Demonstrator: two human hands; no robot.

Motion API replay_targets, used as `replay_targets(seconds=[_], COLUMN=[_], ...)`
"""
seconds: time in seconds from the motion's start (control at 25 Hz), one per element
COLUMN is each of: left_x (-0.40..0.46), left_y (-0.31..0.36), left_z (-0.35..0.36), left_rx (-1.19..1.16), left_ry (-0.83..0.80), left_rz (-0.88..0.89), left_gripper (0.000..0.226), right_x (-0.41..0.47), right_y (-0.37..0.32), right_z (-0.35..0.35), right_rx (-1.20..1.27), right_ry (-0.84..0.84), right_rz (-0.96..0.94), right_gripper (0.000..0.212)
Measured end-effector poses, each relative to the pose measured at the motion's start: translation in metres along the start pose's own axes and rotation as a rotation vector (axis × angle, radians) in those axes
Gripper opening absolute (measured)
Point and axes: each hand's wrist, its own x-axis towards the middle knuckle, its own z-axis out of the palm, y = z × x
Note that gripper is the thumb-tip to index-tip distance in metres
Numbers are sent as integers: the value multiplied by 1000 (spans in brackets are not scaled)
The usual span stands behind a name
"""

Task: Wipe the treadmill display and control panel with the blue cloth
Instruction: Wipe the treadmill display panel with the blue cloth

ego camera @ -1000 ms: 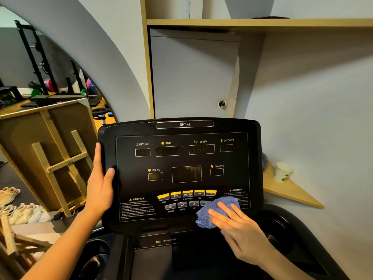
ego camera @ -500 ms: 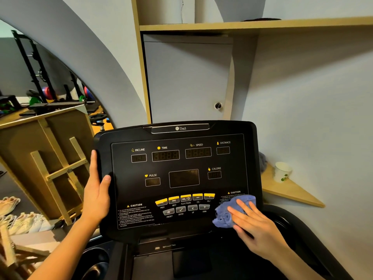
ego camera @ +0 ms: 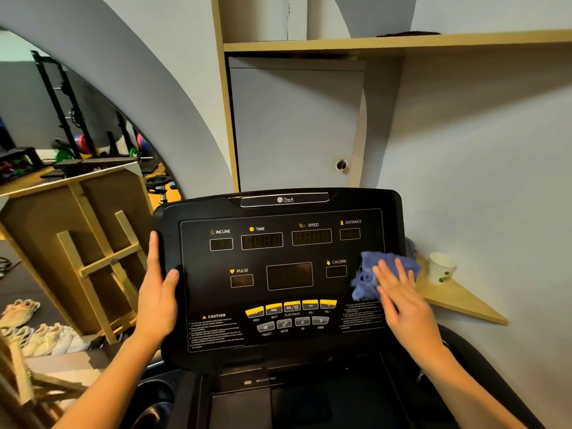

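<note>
- The right hand (ego camera: 399,297) lies flat, fingers spread, pressing the blue cloth (ego camera: 376,275) against the console's right side.
- The cloth sits bunched under and ahead of those fingertips, just right of the CALORIE readout (ego camera: 336,271) (covering the corner of the right caution text).
- The left hand (ego camera: 158,292) clasps the treadmill console (ego camera: 278,351) by its left rim, thumb on the face, probably to steady it against the rubbing.
- A paper cup (ego camera: 441,267) stands on the corner shelf (ego camera: 458,300) beyond, well apart.

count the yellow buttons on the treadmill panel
5, in one row under the centre screen: PREV, NEXT, PLAY/PAUSE, VOL-, VOL+. None looks hidden by the hands.
</note>
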Motion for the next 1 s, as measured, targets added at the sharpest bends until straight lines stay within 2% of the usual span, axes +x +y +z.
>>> replay_targets(seconds=[0.08,0.44,0.68,1.0], left_x=[0,0,1,2], left_y=[1,3,2,-3], left_z=[-1,-1,-3,-5], left_rx=[-14,-96,-92,-103], left_ry=[-7,-22,-25,-37], left_rz=[-11,-24,-1,-2], left_gripper=[73,73,74,70], right_x=[34,143,169,155], right_y=[-7,-61,-146,-248], right_z=[2,27,59,104], right_rx=[34,-131,-97,-120], right_ry=[48,115,44,-153], right_rz=[93,307,189,-65], right_gripper=[49,58,63,66])
